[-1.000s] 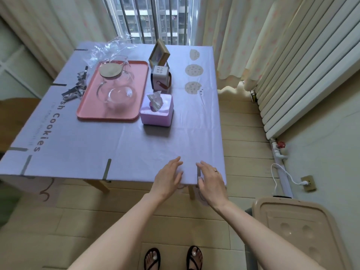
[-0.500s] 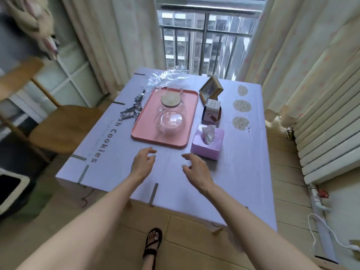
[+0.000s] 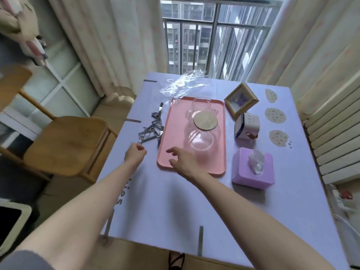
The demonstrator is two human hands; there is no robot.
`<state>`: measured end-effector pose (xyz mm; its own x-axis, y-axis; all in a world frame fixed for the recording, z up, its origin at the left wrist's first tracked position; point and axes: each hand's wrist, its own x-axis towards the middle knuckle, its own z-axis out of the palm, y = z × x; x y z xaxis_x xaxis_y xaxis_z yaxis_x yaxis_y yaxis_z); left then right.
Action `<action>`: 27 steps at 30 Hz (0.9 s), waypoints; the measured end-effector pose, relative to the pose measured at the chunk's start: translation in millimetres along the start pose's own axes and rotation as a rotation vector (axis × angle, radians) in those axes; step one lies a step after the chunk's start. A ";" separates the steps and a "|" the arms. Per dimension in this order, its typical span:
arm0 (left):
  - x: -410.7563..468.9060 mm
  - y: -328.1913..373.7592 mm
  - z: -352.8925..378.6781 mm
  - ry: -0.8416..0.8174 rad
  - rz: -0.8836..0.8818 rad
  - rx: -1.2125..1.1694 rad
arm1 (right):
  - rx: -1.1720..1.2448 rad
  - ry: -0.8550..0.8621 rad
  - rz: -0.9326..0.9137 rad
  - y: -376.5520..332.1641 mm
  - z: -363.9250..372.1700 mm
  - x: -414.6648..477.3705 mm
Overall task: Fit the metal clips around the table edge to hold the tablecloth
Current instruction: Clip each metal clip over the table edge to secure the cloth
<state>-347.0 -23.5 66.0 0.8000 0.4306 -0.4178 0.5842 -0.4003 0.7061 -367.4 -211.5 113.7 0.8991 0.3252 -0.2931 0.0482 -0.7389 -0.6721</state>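
Loose metal clips (image 3: 153,129) heaped left of centre on the lilac tablecloth (image 3: 175,201), just beside the pink tray (image 3: 169,133). Fitted clip (image 3: 200,240) on the desk edge at lower centre, another (image 3: 133,120) on the left edge. Left hand (image 3: 135,156) just below the heap, fingers curled closed, holding nothing visible. Right hand (image 3: 185,161) over the tray's near corner, fingers spread open. Glass jug (image 3: 201,133) on the tray; tissue box (image 3: 253,168) to the right.

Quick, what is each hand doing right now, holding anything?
Left hand: curled shut near the loose metal clips; contents cannot be told.
Right hand: open, empty, over the pink tray.
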 end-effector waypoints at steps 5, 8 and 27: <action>54.0 6.4 -1.6 -0.033 0.094 0.129 | -0.054 -0.043 0.002 -11.2 20.7 52.7; 78.3 10.1 2.3 -0.050 0.164 0.191 | -0.175 -0.038 -0.083 -10.5 28.4 82.8; 75.4 -12.0 23.2 0.157 0.409 0.609 | -0.340 0.105 -0.306 17.9 41.1 94.0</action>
<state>-290.5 -4.9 12.8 0.9674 0.2431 -0.0716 0.2530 -0.9105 0.3271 -300.0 -169.9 46.2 0.8596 0.5099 -0.0336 0.4424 -0.7755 -0.4505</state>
